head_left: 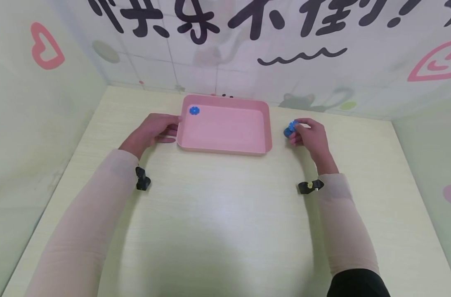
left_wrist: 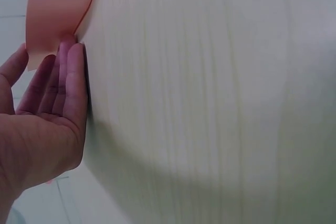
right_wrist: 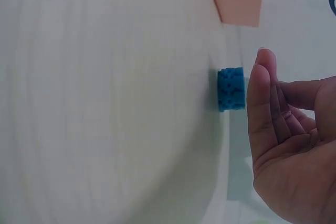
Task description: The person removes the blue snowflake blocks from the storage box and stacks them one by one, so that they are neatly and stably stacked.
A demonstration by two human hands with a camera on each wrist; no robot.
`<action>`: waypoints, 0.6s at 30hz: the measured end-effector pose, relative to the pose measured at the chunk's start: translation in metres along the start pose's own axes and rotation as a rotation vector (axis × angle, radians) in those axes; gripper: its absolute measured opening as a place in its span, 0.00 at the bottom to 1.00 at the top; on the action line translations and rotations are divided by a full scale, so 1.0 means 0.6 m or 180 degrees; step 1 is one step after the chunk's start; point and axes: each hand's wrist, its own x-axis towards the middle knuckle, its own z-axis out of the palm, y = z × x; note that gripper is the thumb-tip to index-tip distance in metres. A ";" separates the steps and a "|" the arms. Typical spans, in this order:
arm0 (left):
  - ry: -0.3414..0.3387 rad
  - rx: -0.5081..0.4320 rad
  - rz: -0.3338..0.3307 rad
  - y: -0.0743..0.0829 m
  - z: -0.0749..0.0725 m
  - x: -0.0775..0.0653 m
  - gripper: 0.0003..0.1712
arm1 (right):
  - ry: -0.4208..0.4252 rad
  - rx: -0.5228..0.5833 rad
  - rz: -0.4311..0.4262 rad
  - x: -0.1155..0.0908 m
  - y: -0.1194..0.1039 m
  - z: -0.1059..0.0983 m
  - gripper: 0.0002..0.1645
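Observation:
A pink tray [head_left: 225, 128] lies on the table with one blue snowflake-shaped building disc [head_left: 194, 110] inside, near its far left corner. At the tray's left side, my left hand [head_left: 156, 128] touches the rim and outer wall; its fingers [left_wrist: 76, 80] are fairly straight in the left wrist view. To the right of the tray, my right hand [head_left: 311, 136] pinches another blue snowflake disc [head_left: 293, 125] between thumb and fingertips. Right beside those fingertips stands a short stack of blue discs [right_wrist: 231, 89] on the table. The pinched disc is hidden in the right wrist view.
The pale wooden table [head_left: 218, 214] meets a printed backdrop [head_left: 225, 62] just behind the tray. Fabric side walls [head_left: 32, 123] stand at left and right. A small black wrist mount [head_left: 142, 178] sits on each sleeve.

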 end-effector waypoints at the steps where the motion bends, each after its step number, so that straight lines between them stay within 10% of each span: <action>1: 0.0000 -0.0002 -0.0001 -0.001 0.000 0.001 0.32 | 0.0003 -0.0019 0.0016 0.001 0.002 -0.001 0.21; 18: -0.0090 -0.0022 0.0023 0.018 0.003 -0.028 0.28 | -0.0078 -0.0519 0.0187 0.008 0.011 -0.004 0.25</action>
